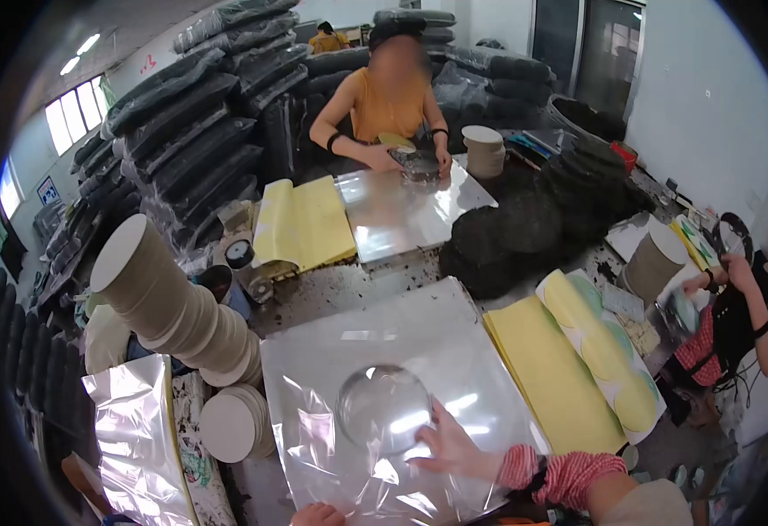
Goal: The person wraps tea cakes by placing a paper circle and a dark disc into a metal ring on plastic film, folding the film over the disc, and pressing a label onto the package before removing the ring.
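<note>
A shiny clear plastic sheet (pixel 314 478) lies over a silvery square board on the table in front of me. On it, near the middle, is a round, transparent-looking disc shape (pixel 375 405). My right hand (pixel 454 447) rests at the right side of this disc, fingers spread and fingertips at its rim. At the bottom edge of the view, my left hand (pixel 318 515) is partly cut off, its fingers curled together at the sheet's near edge.
Tall stacks of round pale discs (pixel 169 307) stand on the left beside a foil sheet (pixel 134 438). Yellow paper sheets (pixel 550 377) lie at right. A dark heap (pixel 524 228) sits farther back. Across the table, a person (pixel 388 105) works at another silvery board (pixel 401 219); another person (pixel 735 298) is at right.
</note>
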Demonstrator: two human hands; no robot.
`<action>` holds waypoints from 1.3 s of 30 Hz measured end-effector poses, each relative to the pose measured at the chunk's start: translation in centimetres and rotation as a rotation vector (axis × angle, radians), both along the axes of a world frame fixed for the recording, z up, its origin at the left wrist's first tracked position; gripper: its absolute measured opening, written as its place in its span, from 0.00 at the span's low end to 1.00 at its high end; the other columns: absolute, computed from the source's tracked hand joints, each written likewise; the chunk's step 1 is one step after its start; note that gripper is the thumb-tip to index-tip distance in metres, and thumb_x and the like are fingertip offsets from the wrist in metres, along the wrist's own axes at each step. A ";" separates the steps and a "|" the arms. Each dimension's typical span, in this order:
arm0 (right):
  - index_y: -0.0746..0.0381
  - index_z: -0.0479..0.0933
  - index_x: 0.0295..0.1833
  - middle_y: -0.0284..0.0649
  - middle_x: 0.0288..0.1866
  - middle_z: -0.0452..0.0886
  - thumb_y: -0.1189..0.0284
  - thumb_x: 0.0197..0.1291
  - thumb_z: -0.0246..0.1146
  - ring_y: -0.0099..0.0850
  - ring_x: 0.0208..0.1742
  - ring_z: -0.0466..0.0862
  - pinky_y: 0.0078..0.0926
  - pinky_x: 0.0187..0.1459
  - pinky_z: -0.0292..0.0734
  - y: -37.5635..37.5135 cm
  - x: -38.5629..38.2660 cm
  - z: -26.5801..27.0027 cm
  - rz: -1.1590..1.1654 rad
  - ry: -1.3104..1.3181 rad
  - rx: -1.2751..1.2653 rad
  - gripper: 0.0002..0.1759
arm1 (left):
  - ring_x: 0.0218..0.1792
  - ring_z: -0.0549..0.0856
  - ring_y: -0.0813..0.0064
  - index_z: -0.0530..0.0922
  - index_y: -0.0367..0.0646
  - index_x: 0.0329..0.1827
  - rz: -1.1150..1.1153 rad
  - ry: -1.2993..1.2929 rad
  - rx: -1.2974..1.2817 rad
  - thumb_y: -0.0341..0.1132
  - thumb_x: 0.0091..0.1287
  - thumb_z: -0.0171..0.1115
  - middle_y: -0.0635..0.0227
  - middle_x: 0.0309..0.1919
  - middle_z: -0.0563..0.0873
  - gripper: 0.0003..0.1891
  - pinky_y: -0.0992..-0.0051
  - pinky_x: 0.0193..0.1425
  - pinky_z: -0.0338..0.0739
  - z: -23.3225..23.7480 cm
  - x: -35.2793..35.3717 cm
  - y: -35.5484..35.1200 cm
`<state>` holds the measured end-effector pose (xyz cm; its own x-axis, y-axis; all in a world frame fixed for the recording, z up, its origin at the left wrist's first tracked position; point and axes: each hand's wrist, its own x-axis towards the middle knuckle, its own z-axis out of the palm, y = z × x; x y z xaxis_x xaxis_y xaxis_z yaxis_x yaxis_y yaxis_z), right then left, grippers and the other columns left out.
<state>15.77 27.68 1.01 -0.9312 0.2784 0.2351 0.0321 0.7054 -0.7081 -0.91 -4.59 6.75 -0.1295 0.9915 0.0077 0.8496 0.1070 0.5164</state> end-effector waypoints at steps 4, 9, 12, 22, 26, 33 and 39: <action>0.54 0.68 0.74 0.45 0.82 0.54 0.61 0.64 0.67 0.38 0.76 0.67 0.36 0.73 0.63 -4.2 5.4 -2.2 -0.091 -0.017 -1.310 0.34 | 0.36 0.85 0.52 0.83 0.39 0.42 0.094 -0.262 -0.198 0.34 0.61 0.65 0.61 0.32 0.86 0.10 0.59 0.37 0.78 1.9 -3.0 0.9; 0.61 0.74 0.68 0.45 0.48 0.85 0.65 0.64 0.66 0.38 0.53 0.84 0.37 0.62 0.73 -2.9 17.0 1.1 0.606 -0.747 -0.422 0.28 | 0.64 0.78 0.47 0.70 0.33 0.69 0.609 0.641 0.057 0.35 0.70 0.58 0.47 0.66 0.77 0.26 0.55 0.65 0.74 1.3 -11.9 0.7; 0.57 0.82 0.54 0.35 0.29 0.80 0.66 0.63 0.65 0.35 0.24 0.80 0.38 0.25 0.76 4.2 13.7 5.0 0.275 0.087 0.362 0.15 | 0.73 0.69 0.47 0.63 0.32 0.74 0.671 0.648 -0.020 0.43 0.70 0.60 0.46 0.73 0.68 0.35 0.53 0.69 0.70 -4.2 -16.3 -0.7; 0.62 0.68 0.74 0.52 0.76 0.65 0.75 0.66 0.52 0.47 0.79 0.61 0.51 0.79 0.50 42.0 -1.1 4.6 -0.822 -0.244 1.184 0.29 | 0.58 0.83 0.49 0.72 0.34 0.66 0.758 0.545 -0.122 0.38 0.65 0.67 0.48 0.59 0.82 0.29 0.59 0.59 0.78 0.1 -13.9 0.7; 0.61 0.72 0.70 0.46 0.66 0.79 0.74 0.67 0.59 0.45 0.70 0.75 0.40 0.73 0.64 37.2 -3.4 8.1 -0.696 0.258 0.989 0.25 | 0.43 0.89 0.52 0.82 0.37 0.54 0.747 0.481 0.140 0.28 0.62 0.68 0.53 0.44 0.89 0.17 0.63 0.46 0.84 3.1 -12.2 2.1; 0.70 0.73 0.65 0.32 0.51 0.82 0.71 0.75 0.58 0.15 0.49 0.77 0.17 0.53 0.74 19.6 -5.1 7.2 -0.415 0.458 -0.481 0.19 | 0.46 0.90 0.57 0.86 0.38 0.45 -0.144 0.395 0.535 0.28 0.60 0.67 0.57 0.45 0.89 0.11 0.67 0.48 0.87 2.4 -2.2 16.7; 0.63 0.73 0.67 0.29 0.54 0.82 0.68 0.75 0.59 0.13 0.49 0.78 0.14 0.51 0.74 15.2 -5.6 8.1 -0.365 0.282 -0.968 0.20 | 0.76 0.66 0.50 0.74 0.46 0.71 -0.053 0.515 0.024 0.52 0.64 0.66 0.49 0.74 0.68 0.34 0.39 0.74 0.61 2.4 -2.5 21.9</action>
<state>10.18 42.85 9.07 -0.7008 0.7122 -0.0416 -0.1244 -0.1794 -0.9759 -3.45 17.30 9.13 -0.0527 0.9954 0.0797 0.9982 0.0503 0.0315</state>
